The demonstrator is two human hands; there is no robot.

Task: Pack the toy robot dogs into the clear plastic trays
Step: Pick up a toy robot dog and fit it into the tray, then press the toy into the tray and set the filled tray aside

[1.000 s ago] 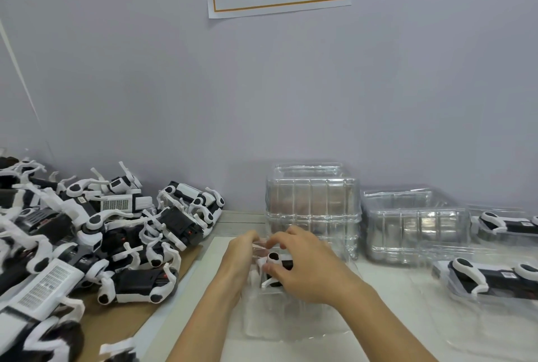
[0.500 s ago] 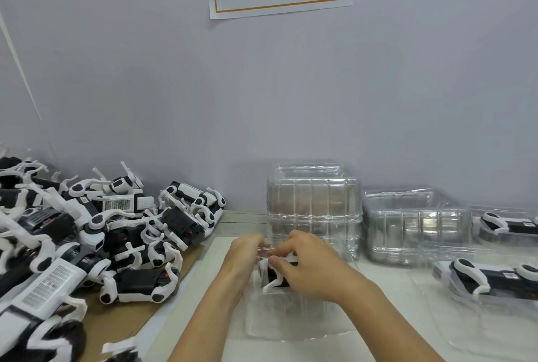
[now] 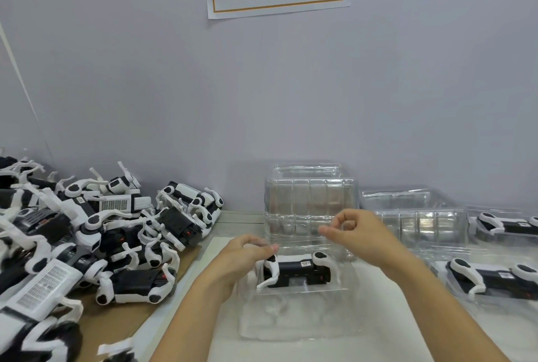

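We are packing one toy robot dog (image 3: 294, 270) into the clear tray (image 3: 297, 321) that is lying open in front of us on the white table (image 3: 364, 344). The dog is sitting in the far half of this tray, on its side as it seems, with the legs folded against the black body. Its long axis is running left to right across our view, about parallel to the wall. We cannot tell which end is the head.

Our left hand (image 3: 247, 256) is resting at the left end of the dog with fingers curled; it looks to be pinching the thin clear edge there, probably to keep the tray steady. Our right hand (image 3: 358, 233) is hovering above the right end, thumb and forefinger pinched narrow. Whether it is holding clear plastic, we cannot tell.

The unpacked dogs (image 3: 87, 245) are lying in a pile on our left, near for the left hand. The empty tray stacks (image 3: 310, 201) are standing behind by the wall, and the packed trays (image 3: 495, 277) are lying on the right, so the work is probably going from left to right.
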